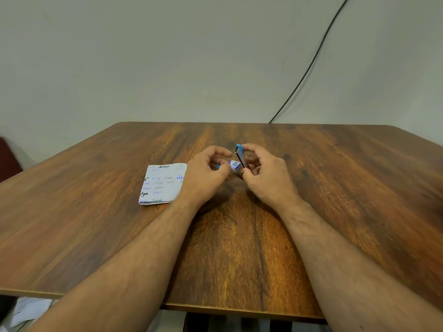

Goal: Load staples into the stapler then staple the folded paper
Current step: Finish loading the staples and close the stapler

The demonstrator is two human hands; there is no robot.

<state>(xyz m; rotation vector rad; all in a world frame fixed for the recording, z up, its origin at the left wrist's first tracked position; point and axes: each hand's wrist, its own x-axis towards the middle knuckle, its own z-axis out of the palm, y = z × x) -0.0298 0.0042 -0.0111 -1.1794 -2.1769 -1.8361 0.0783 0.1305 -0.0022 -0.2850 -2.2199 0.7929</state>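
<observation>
A small blue stapler stands in the middle of the wooden table with its top arm swung up, the metal channel showing. My right hand grips that raised arm and the base. My left hand is curled at the stapler's left end, fingertips pinched near the low metal part; whether it holds staples is hidden. A small white and blue staple box shows between my hands. The folded paper, covered in handwriting, lies flat just left of my left hand.
A black cable runs down the pale wall to the table's far edge. Loose papers lie on the floor at the lower left. A dark red chair shows at the left edge.
</observation>
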